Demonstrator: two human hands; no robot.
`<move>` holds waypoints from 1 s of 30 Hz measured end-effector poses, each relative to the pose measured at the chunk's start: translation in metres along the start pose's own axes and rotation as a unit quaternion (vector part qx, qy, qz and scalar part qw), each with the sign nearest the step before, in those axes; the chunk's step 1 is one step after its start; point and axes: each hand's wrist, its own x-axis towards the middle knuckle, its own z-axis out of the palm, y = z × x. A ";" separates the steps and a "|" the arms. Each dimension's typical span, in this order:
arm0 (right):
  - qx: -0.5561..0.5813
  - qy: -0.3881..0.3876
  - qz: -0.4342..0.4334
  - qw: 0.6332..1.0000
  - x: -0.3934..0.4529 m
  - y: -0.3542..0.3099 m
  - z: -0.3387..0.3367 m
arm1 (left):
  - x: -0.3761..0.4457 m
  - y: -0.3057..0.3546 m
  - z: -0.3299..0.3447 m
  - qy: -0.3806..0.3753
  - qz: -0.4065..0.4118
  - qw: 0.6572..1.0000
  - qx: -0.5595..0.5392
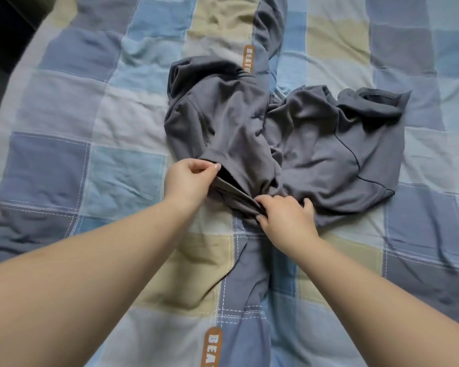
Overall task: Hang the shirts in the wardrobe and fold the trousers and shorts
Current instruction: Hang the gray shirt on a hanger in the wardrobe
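Note:
A crumpled grey garment lies in a heap in the middle of a checked bedcover. Whether it is a shirt or shorts I cannot tell. My left hand pinches the edge of an opening at the garment's near left, thumb and forefinger closed on the hem. My right hand grips a bunched fold of the same fabric at its near edge, fingers curled into the cloth. The opening gapes dark between my two hands.
The bedcover has blue, grey, pale yellow and white squares, with an orange label near me and another orange label further away. A dark gap beside the bed shows at the upper left corner.

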 end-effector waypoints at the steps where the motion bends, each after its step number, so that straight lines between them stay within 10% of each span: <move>1: -0.010 -0.019 -0.005 1.000 -0.004 0.000 0.001 | -0.009 -0.001 0.000 0.002 -0.005 1.000 -0.028; 8: -0.061 -0.115 -0.048 0.990 -0.063 0.022 -0.010 | -0.050 0.007 -0.022 -0.027 -0.009 0.999 -0.044; 30: 0.005 0.076 -0.052 0.996 -0.394 0.109 -0.237 | -0.371 0.178 -0.139 -0.183 0.187 0.958 0.119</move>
